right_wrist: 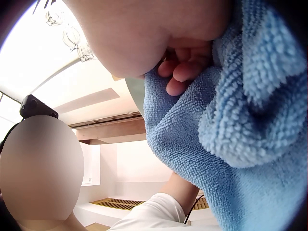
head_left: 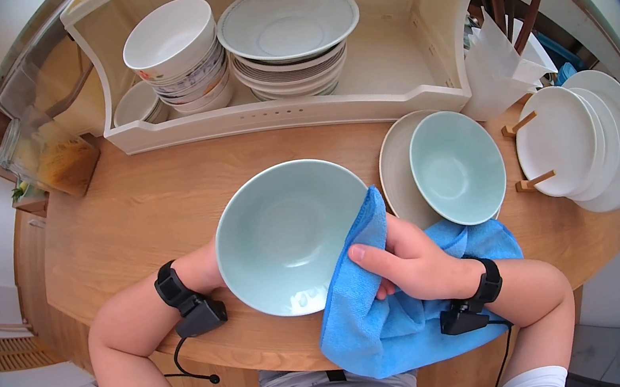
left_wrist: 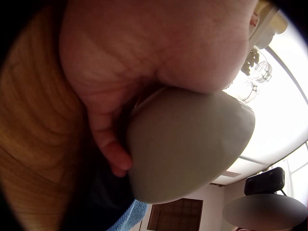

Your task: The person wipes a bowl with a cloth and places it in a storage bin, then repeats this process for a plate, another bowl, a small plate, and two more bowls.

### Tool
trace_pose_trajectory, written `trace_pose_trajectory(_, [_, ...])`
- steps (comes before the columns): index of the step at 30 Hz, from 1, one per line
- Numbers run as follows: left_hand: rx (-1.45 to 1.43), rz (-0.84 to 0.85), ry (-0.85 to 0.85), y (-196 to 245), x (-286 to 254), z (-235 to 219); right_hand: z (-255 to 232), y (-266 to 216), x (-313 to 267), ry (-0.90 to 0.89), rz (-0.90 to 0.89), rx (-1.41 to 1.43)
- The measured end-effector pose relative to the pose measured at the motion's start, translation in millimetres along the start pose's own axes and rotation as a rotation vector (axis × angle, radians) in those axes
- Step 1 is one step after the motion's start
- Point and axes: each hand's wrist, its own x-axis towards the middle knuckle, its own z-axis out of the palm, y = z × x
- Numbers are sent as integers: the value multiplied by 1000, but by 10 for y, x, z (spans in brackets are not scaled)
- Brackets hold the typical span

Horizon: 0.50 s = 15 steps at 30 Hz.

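Observation:
A large pale green bowl (head_left: 284, 237) is held tilted above the wooden table's front part. The left hand (head_left: 207, 268) is mostly hidden behind its left side; in the left wrist view that hand (left_wrist: 149, 62) supports the bowl (left_wrist: 187, 144) from outside, fingers bent along its underside. At the bowl's right rim, the right hand (head_left: 416, 258) grips a blue cloth (head_left: 369, 321), thumb on top, cloth lying over the rim. In the right wrist view the fingers (right_wrist: 185, 72) curl into the cloth (right_wrist: 192, 125), which hangs down in folds.
A smaller green bowl (head_left: 457, 167) sits on a beige plate (head_left: 401, 172) at the right. White plates (head_left: 559, 140) stand in a wooden rack beyond. Behind is a cream shelf (head_left: 400, 44) with stacked bowls (head_left: 170, 38) and plates (head_left: 292, 72). Glass jars (head_left: 56, 155) stand at the back left.

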Motion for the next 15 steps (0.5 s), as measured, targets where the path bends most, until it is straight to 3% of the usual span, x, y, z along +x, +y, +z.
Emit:
trace_pose_trajectory(6, [-88, -18, -16, 37, 26, -1, 0, 3, -3, 1, -16, 8])
trace_pose_trajectory(9, [87, 16, -18, 103, 7, 22, 3, 1, 5, -10, -24, 13])
trace_pose_trajectory(11, [56, -90, 23, 123, -9, 34, 3, 20, 16, -16, -39, 10])
trace_pose_trajectory(15, [86, -136, 70, 161, -43, 58, 39, 17, 32, -3, -71, -18])
